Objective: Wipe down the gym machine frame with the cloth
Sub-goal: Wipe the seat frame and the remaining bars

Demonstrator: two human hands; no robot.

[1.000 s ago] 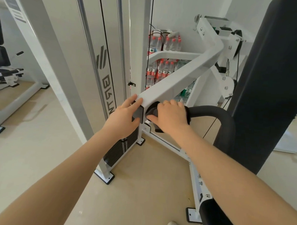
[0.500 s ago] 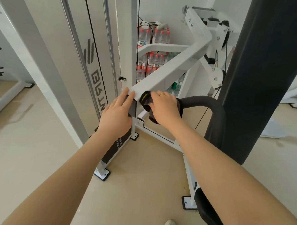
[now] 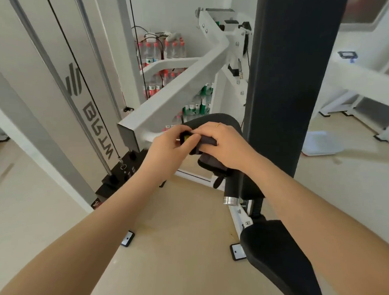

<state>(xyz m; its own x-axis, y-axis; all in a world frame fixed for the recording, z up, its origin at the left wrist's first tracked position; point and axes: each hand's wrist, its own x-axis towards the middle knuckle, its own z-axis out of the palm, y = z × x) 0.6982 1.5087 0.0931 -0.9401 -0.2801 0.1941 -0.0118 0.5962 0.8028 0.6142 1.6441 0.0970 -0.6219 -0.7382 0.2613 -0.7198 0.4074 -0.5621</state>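
Hands (image 3: 227,146) grip dark cloth (image 3: 208,141) beside frame arm (image 3: 182,89).

the gym machine frame (image 3: 175,89) is white square tubing; one arm of it slopes down from the upper right toward me and ends in a flat, dark-faced cap just left of my hands. a white upright stands behind it to the left, and white feet with black pads sit on the floor below. the cloth (image 3: 208,143) is dark, nearly black, and bunched up with a small yellow tag at its left end. it sits just beside the arm's lower end, partly hidden, folds hanging down underneath.
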